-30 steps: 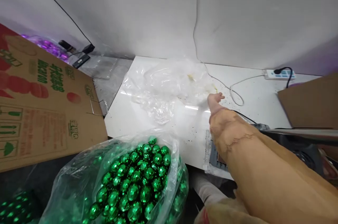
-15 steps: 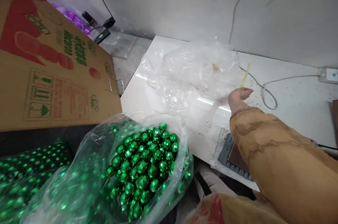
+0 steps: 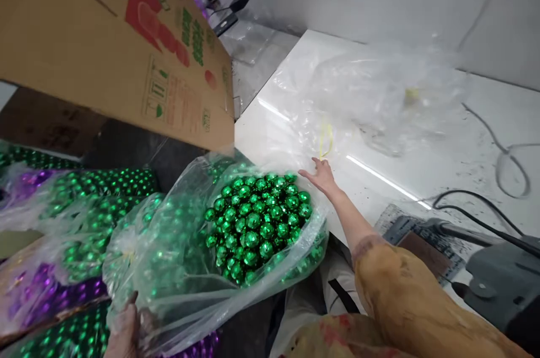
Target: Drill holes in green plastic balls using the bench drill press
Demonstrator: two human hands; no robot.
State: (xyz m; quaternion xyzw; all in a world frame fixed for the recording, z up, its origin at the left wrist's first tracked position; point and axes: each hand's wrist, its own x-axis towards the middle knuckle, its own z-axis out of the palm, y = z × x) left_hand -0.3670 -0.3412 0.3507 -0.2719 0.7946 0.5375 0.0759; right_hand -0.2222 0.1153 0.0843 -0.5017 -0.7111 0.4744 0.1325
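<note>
In the head view, a clear plastic bag [image 3: 198,296] stands open in front of me, full of shiny, faceted green balls [image 3: 261,223]. At the lower left, my left hand [image 3: 126,329] is closed on the bag's film, with part of the fingers hidden by the plastic. Over the bag's far right rim, my right hand [image 3: 323,177] pinches a thin, looped yellow strip [image 3: 326,138], its thumb pointing left toward the balls.
Crumpled clear plastic [image 3: 371,99] covers part of the white table [image 3: 304,65]. A cardboard box [image 3: 84,37] rises at the left. More bags of green and purple balls [image 3: 84,217] lie lower left. At right are a grey device [image 3: 498,279] and a cable [image 3: 498,172].
My right hand has come back from the far table to the bag's rim, bringing the yellow strip. My left hand has come into view on the bag. The view has swung left.
</note>
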